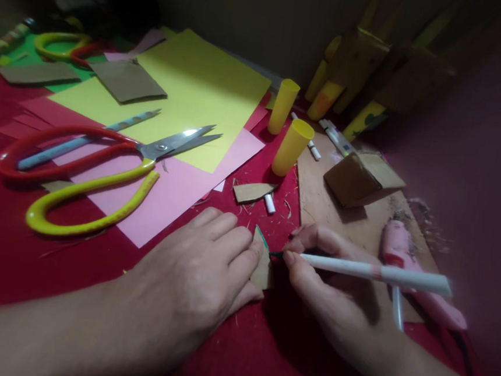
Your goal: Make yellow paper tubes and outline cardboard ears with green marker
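My left hand point(208, 266) is closed on a small pointed piece of cardboard point(262, 271), keeping it on the red cloth. A green line runs along the upper edge of that piece. Between the thumb and fingers of my right hand point(334, 283) is a white marker point(374, 272), its dark green tip touching or very near the cardboard's right edge. The marker's cap point(269, 204) may be the short white tube beyond my hands. Beside it lies another small cardboard piece point(253, 192).
Large scissors point(161, 148) with red and yellow handles lie on pink paper point(143, 214) and yellow paper point(207, 79). Two yellow paper tubes point(291, 148) stand beyond my hands. A folded cardboard box point(361, 177) and a pink glue gun point(418, 279) are to the right.
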Motion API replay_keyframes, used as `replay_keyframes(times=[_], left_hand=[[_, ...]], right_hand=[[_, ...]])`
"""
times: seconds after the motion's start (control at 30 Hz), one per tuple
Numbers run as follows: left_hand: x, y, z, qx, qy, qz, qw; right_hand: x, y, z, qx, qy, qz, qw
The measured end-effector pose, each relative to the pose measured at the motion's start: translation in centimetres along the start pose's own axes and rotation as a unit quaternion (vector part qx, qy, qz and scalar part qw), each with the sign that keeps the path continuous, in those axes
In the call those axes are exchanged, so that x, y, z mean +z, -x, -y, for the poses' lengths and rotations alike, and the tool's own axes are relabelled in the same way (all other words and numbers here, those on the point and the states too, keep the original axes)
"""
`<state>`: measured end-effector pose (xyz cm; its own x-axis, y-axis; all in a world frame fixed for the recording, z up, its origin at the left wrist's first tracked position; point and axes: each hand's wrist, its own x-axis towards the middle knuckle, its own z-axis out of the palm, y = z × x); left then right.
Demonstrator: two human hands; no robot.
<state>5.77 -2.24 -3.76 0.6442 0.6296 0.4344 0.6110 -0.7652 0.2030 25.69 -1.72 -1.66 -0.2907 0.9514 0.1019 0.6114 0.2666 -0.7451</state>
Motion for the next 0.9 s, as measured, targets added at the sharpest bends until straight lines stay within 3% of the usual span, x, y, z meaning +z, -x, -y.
replay_keyframes(times=[0.4, 0.9], left_hand=[[-0.18, 0.17, 0.25, 0.011, -0.007, -0.019, 1.0], [0.28, -0.11, -0.14, -0.031, 0.0, -0.038, 0.999]], right_hand=[[0.17, -0.28, 0.27, -0.018, -0.003, -0.004, 1.0], [-0.04, -0.04, 0.36, -0.004, 0.005, -0.011, 1.0]])
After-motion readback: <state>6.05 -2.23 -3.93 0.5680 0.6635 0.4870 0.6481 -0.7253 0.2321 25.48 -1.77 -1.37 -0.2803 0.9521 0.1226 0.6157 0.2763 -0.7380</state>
